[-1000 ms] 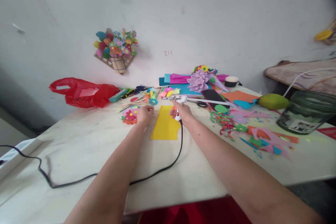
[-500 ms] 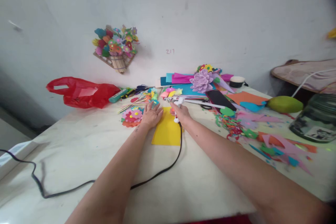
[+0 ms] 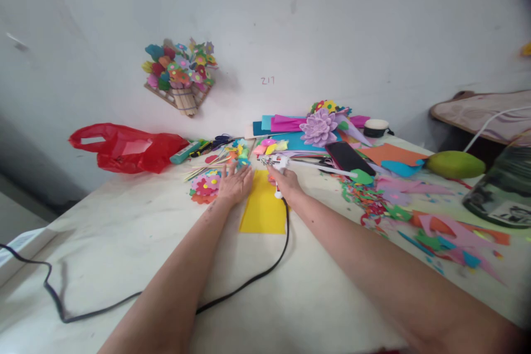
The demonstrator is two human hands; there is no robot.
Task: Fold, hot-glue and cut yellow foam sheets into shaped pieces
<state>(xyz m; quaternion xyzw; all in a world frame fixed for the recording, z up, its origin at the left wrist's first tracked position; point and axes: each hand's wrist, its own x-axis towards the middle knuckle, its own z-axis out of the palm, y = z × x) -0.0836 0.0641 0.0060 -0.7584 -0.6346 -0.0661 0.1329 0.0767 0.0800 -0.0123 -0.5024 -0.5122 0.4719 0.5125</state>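
Observation:
My right hand (image 3: 286, 181) is wrapped round a white glue gun (image 3: 281, 161), held above the right side of a yellow sheet (image 3: 263, 211). A clear-white glue stick (image 3: 323, 168) juts out behind the gun, and a black cord (image 3: 265, 272) runs down from its handle. My left hand (image 3: 234, 182) lies with fingers spread at the sheet's left edge. Beside its fingertips is a small blue piece (image 3: 243, 162). Several foam flowers (image 3: 206, 183) lie just left of this hand, partly hidden by it.
A red plastic bag (image 3: 128, 146) lies at the back left. Toward the right are a phone (image 3: 349, 158), coloured scraps (image 3: 367, 199), a green-yellow fruit (image 3: 455, 164) and a glass jar (image 3: 501, 193). A purple flower (image 3: 319, 128) stands at the back; a flower bouquet (image 3: 182, 74) hangs on the wall.
My left hand has shifted slightly left, with its fingers a little more spread. My right hand keeps the glue gun in nearly the same place. The view has moved slightly.

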